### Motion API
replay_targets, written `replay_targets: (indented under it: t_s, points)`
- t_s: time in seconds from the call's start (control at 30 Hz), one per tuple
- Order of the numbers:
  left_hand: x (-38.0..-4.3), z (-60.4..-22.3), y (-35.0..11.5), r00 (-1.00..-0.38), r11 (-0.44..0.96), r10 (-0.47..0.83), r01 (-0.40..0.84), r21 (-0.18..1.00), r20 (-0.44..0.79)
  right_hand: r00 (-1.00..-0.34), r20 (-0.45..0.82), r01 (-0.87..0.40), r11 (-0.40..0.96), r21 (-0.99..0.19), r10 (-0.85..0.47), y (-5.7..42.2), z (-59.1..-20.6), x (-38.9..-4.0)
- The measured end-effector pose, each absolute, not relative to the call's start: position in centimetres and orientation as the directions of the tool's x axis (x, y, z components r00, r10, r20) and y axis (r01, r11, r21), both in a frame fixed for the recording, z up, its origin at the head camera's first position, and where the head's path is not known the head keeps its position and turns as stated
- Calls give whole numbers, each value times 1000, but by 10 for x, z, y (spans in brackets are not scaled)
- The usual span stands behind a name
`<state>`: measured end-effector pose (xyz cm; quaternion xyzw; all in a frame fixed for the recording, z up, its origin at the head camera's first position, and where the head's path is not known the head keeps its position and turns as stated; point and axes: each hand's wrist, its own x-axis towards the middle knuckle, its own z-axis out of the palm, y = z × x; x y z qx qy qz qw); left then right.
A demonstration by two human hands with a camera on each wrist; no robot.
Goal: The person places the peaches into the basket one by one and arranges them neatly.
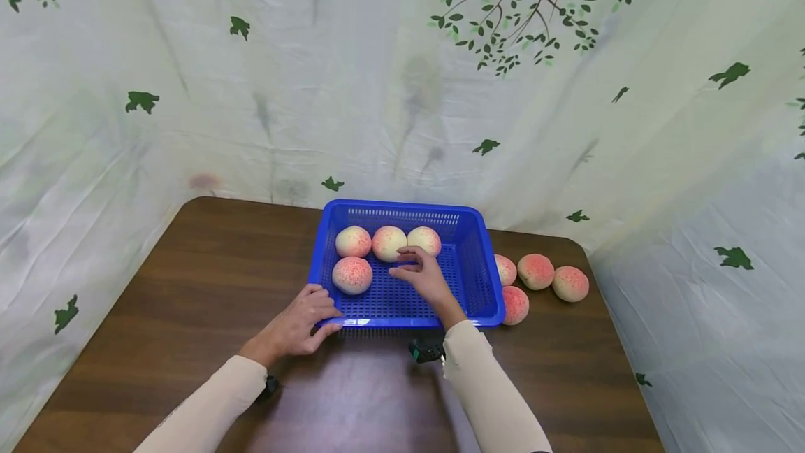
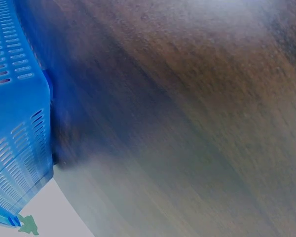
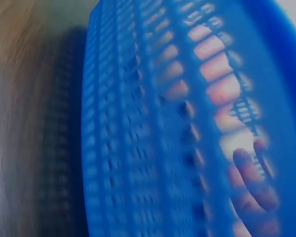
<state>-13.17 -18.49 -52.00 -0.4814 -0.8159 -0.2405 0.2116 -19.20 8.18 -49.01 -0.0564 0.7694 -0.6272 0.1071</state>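
Note:
A blue plastic basket [image 1: 405, 205] with slotted sides stands on the table, with several pink-and-cream peaches inside. Three form a row toward its back: a left peach [image 1: 353, 241], a middle peach [image 1: 389, 244] and a right peach [image 1: 425, 239]. A redder peach [image 1: 352, 276] lies in front of the left one. My left hand [image 1: 303, 322] holds the basket's front left corner at the rim; it does not show in the left wrist view. My right hand [image 1: 429, 279] reaches over the front rim, fingers bent and apart from the thumb, close to the right peach, gripping nothing.
Several more peaches lie on the table right of the basket, among them a red peach [image 1: 536, 271] and a rightmost peach [image 1: 571, 284]. The brown wooden table [image 1: 207, 299] backs onto a white leaf-printed curtain [image 1: 377, 89]. Each wrist carries a dark device.

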Motion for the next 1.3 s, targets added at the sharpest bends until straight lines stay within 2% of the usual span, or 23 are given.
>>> replay_targets:
  t_s: [0.17, 0.57, 1.03, 1.17, 1.3]
  points:
    - [-135, -519, -183, -426, 403, 681, 897, 182, 595, -972, -34, -10, 181, -983, -234, 113, -485, -187]
    - [-137, -517, -178, -416, 394, 684, 902, 176, 599, -986, 148, -146, -35, -989, -77, 183, -473, -171]
    - [-134, -521, -181, -429, 403, 680, 896, 186, 595, -989, 107, -135, -317, -939, 104, 250, -474, -154]
    - [-134, -522, -181, -434, 408, 684, 894, 186, 586, -973, 68, -114, -207, -972, 219, 265, -481, -147]
    - [-133, -522, -183, -441, 412, 683, 891, 191, 582, -957, -9, -6, -52, -999, 290, 274, -493, -141]
